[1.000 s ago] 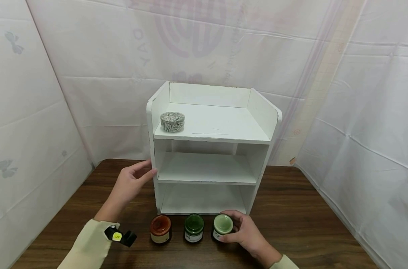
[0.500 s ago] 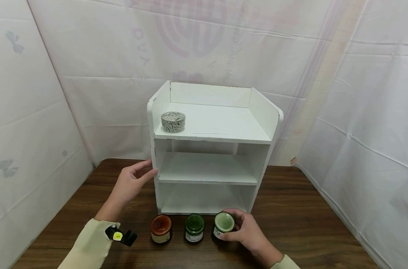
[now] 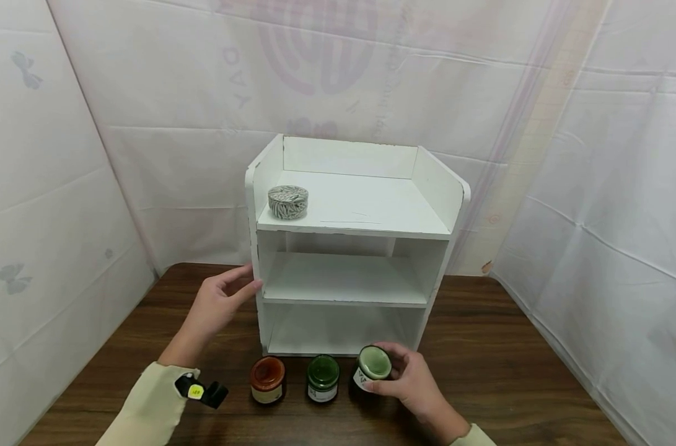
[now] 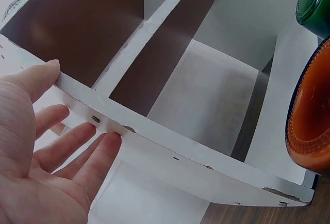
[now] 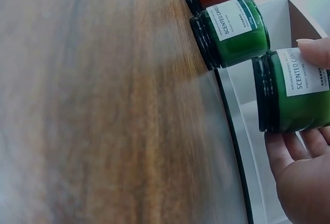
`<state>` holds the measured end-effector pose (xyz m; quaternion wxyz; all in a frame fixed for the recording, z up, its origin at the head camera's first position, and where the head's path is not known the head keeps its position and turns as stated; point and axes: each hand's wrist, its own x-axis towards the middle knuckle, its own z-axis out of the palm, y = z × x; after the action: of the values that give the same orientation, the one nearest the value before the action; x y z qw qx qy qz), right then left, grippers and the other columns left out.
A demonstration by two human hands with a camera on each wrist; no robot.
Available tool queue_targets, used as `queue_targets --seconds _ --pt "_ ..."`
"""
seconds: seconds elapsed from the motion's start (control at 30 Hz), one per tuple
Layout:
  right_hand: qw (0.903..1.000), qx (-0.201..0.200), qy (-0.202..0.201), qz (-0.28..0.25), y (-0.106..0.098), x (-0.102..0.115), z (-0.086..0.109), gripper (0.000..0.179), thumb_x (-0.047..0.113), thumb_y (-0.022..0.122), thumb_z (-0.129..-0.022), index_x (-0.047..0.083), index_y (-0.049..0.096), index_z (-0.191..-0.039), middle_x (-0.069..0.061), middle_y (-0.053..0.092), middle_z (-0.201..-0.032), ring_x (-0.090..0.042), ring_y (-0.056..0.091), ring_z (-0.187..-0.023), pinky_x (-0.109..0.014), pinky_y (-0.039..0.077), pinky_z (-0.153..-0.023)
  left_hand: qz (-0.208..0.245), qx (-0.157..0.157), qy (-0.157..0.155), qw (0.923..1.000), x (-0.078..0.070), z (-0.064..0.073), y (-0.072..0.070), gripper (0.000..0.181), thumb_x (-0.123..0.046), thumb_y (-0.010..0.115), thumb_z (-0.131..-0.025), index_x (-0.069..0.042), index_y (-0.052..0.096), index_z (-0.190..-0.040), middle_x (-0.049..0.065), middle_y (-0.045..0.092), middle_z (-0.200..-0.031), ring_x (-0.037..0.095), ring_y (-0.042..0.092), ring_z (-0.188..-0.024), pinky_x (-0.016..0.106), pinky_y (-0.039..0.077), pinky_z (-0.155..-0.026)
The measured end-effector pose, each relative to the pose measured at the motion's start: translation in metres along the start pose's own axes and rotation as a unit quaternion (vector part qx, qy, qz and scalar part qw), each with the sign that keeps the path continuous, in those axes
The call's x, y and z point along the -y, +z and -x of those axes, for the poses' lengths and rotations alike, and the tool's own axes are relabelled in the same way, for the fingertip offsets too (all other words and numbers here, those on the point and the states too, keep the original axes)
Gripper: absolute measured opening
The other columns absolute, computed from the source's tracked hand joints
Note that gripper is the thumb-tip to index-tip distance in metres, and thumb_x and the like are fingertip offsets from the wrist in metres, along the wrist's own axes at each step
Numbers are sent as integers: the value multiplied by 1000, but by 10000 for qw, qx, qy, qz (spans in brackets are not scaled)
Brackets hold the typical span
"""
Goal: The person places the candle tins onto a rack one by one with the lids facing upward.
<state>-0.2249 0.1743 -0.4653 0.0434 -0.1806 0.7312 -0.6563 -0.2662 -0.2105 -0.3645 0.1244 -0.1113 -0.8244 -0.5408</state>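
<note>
1 green jar (image 3: 373, 364) (inverted), in right hand (image 3: 414, 383).

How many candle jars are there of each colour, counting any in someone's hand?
Orange: 1, the orange jar on the table
Green: 2, the dark-topped jar on the table and the pale-topped jar in the right hand
Total: 3 jars

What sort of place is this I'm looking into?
Probably a makeshift booth for staged work: faintly printed white sheets behind and beside a wooden table, which bears a white shelf unit.
</note>
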Motion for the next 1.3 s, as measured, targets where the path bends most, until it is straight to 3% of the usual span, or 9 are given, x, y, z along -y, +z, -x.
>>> queue_targets --seconds 0.23,0.53,0.93,1.1,1.3 --pt "9999 -9 -109 -79 -1 1 1 65 -1 89 -73 -9 59 -130 -23 66 -125 -9 68 -104 -21 57 -89 46 -15 31 10000 1 0 0 58 -37 71 -98 -7 57 -146 16 66 -137 -3 64 -106 14 53 -85" --pt "9996 34 -84 -276 3 6 2 62 -4 86 -73 -12 55 -126 -7 68 -115 -9 69 -97 -23 59 -82 11 -11 14 10000 0 1 0 58 -38 70 -99 -7 56 -147 16 66 -137 0 64 -107 14 52 -86" --pt "9964 198 -196 -806 7 8 2 58 -11 80 -73 -15 44 -118 -5 65 -109 -9 69 -96 -25 60 -75 -12 -4 67 10000 1 1 0 57 -37 70 -99 -7 57 -146 15 66 -138 5 65 -109 15 53 -86" --pt "9973 192 -232 -663 5 9 1 61 -8 81 -74 -17 45 -123 -6 64 -111 -10 69 -96 -26 60 -76 2 -2 42 10000 1 1 0 57 -38 70 -99 -8 57 -146 15 66 -138 6 65 -110 15 52 -86" --pt "9992 71 -380 -25 2 11 1 62 -1 83 -79 -17 54 -131 -12 67 -112 -9 69 -94 -24 58 -79 -35 -7 -18 10000 1 1 0 59 -39 69 -99 -8 56 -147 15 65 -139 6 64 -111 14 52 -86"
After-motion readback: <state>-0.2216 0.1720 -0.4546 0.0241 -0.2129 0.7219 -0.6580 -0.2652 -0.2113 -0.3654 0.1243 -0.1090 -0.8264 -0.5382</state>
